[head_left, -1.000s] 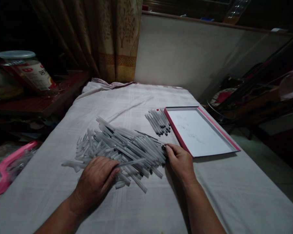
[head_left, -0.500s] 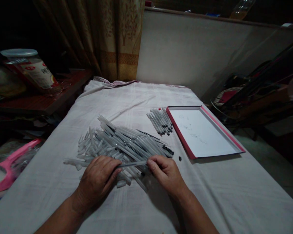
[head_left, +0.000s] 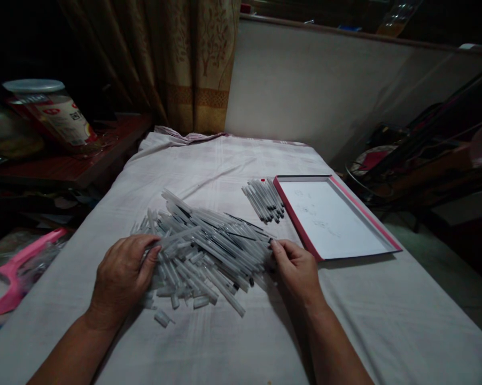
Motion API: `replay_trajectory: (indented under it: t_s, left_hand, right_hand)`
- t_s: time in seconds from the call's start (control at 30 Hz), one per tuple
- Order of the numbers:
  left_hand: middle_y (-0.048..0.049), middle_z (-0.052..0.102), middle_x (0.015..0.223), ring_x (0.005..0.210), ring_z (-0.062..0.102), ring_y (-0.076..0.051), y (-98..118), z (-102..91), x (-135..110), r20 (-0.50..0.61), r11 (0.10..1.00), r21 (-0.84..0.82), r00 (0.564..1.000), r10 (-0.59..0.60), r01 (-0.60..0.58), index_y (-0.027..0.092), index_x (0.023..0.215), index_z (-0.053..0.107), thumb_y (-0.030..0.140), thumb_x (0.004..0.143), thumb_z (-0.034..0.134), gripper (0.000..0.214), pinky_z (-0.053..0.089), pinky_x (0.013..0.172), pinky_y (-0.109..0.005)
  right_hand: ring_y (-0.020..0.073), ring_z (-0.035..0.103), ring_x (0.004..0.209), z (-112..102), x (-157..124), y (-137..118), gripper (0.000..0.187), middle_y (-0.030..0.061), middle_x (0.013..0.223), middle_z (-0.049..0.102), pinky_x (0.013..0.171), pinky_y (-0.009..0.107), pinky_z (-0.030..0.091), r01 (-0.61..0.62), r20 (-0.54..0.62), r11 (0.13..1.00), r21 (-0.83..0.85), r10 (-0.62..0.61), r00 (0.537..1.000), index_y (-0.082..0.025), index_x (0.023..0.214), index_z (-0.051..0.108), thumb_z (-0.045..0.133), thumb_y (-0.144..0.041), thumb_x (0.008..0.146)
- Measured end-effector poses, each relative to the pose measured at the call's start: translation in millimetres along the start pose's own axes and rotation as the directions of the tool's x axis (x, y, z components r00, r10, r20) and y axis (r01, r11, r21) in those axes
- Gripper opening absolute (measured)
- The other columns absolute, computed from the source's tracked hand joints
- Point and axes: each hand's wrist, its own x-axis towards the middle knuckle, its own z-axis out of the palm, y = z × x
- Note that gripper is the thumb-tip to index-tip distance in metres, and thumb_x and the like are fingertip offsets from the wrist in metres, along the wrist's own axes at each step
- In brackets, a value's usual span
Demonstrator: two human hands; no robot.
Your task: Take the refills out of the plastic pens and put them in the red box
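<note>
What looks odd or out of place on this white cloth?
The pile of pen parts looks messy: pieces cross at various angles, while the tubes beside the box lie nearly parallel. Among those, one red spot stands out.

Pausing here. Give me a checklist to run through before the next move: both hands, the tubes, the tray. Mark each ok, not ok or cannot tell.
1. Left hand has a clear tube: ok, pinched near one end.
2. Right hand grips something: cannot tell; a dark bit shows at its fingertips.
3. Main pile in order: not ok, tubes overlap and cross.
4. Small bundle lined up: ok, roughly parallel beside the tray.
5. Tray lying open side up: ok.
</note>
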Motion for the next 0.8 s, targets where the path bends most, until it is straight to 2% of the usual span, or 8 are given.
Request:
replay_trajectory:
  t_s: [0.1, 0.23, 0.3, 0.4, 0.5, 0.63, 0.7, 0.8]
  left_hand:
    - [-0.0074, 0.068, 0.097, 0.091, 0.064, -0.023, 13.4, 2.8, -1.9, 0.018, 0.995, -0.092, 0.999, 0.026, -0.024, 0.019, 0.11, 0.056, 0.023, 0.1, 0.048, 0.014, 0.05, 0.085, -0.037]
    - [-0.0061, 0.068, 0.097, 0.089, 0.064, -0.021, 37.9, 4.1, -2.7, 0.047, 0.971, -0.229, 0.995, 0.088, -0.075, 0.02, 0.113, 0.056, 0.023, 0.1, 0.047, 0.016, 0.05, 0.083, -0.034]
    - [-0.0051, 0.069, 0.095, 0.085, 0.064, -0.019, 48.8, 3.8, -2.7, 0.05, 0.952, -0.287, 0.991, 0.125, -0.105, 0.021, 0.114, 0.057, 0.021, 0.1, 0.048, 0.017, 0.049, 0.079, -0.032]
    - [-0.0041, 0.069, 0.092, 0.081, 0.063, -0.018, 61.0, 4.1, -3.6, 0.053, 0.921, -0.355, 0.98, 0.191, -0.16, 0.021, 0.117, 0.056, 0.018, 0.099, 0.048, 0.02, 0.048, 0.075, -0.031]
    - [-0.0042, 0.069, 0.091, 0.08, 0.062, -0.018, 66.7, 4.7, -4.7, 0.047, 0.902, -0.376, 0.968, 0.247, -0.212, 0.019, 0.118, 0.055, 0.019, 0.101, 0.043, 0.021, 0.047, 0.074, -0.031]
    - [-0.0035, 0.069, 0.087, 0.078, 0.06, -0.018, 66.3, 2.8, -1.5, 0.066, 0.922, -0.318, 0.965, 0.254, -0.221, 0.018, 0.112, 0.058, 0.024, 0.103, 0.043, 0.019, 0.045, 0.073, -0.031]
    - [-0.0025, 0.068, 0.081, 0.074, 0.059, -0.018, 65.4, 0.8, 2.0, 0.06, 0.935, -0.273, 0.966, 0.251, -0.226, 0.018, 0.101, 0.059, 0.03, 0.103, 0.046, 0.018, 0.044, 0.072, -0.032]
    - [-0.0012, 0.063, 0.069, 0.064, 0.055, -0.018, 63.0, -2.0, 5.6, 0.029, 0.928, -0.245, 0.954, 0.297, -0.281, 0.02, 0.081, 0.056, 0.036, 0.104, 0.043, 0.031, 0.042, 0.067, -0.032]
  right_hand:
    - [0.0175, 0.064, 0.061, 1.4, -2.3, 1.9, 0.035, 0.0025, 0.064, 0.068, 0.059, 0.025, 0.044, 0.075, 0.069, 0.986, -0.147, -0.066, 0.995, -0.018, 0.074, 0.071, 0.056, -0.045, 0.091]
    - [0.0149, 0.06, 0.056, -0.9, -6.5, -7.0, 0.037, 0.003, 0.061, 0.066, 0.056, 0.024, 0.04, 0.185, 0.023, 0.945, -0.271, -0.185, 0.982, -0.018, 0.068, 0.068, 0.056, -0.044, 0.092]
    - [0.0122, 0.053, 0.05, 1.2, -11.0, -16.3, 0.042, 0.0007, 0.053, 0.058, 0.052, 0.023, 0.036, 0.267, 0.048, 0.94, -0.211, -0.263, 0.964, -0.018, 0.059, 0.061, 0.053, -0.041, 0.093]
    - [0.0102, 0.046, 0.045, 9.8, -20.0, -30.2, 0.049, -0.0021, 0.047, 0.047, 0.047, 0.022, 0.032, 0.316, 0.203, 0.949, 0.008, -0.311, 0.928, -0.018, 0.052, 0.054, 0.049, -0.043, 0.094]
    - [0.01, 0.045, 0.044, 18.8, -26.7, -38.5, 0.054, -0.0027, 0.045, 0.045, 0.046, 0.022, 0.032, 0.149, 0.338, 0.976, 0.158, -0.195, 0.921, -0.018, 0.05, 0.054, 0.05, -0.052, 0.092]
    - [0.0098, 0.043, 0.044, 24.0, -27.5, -41.9, 0.055, -0.0026, 0.045, 0.047, 0.047, 0.022, 0.035, -0.111, 0.425, 0.962, 0.248, -0.005, 0.905, -0.018, 0.052, 0.057, 0.054, -0.059, 0.088]
    - [0.0093, 0.04, 0.043, 24.7, -26.4, -42.7, 0.056, -0.0032, 0.044, 0.045, 0.047, 0.023, 0.035, -0.174, 0.447, 0.946, 0.273, 0.036, 0.894, -0.018, 0.052, 0.058, 0.056, -0.063, 0.085]
    - [0.0086, 0.036, 0.042, 22.7, -24.9, -43.1, 0.057, -0.0043, 0.043, 0.042, 0.046, 0.023, 0.034, -0.227, 0.48, 0.926, 0.3, 0.059, 0.875, -0.017, 0.052, 0.059, 0.06, -0.066, 0.082]
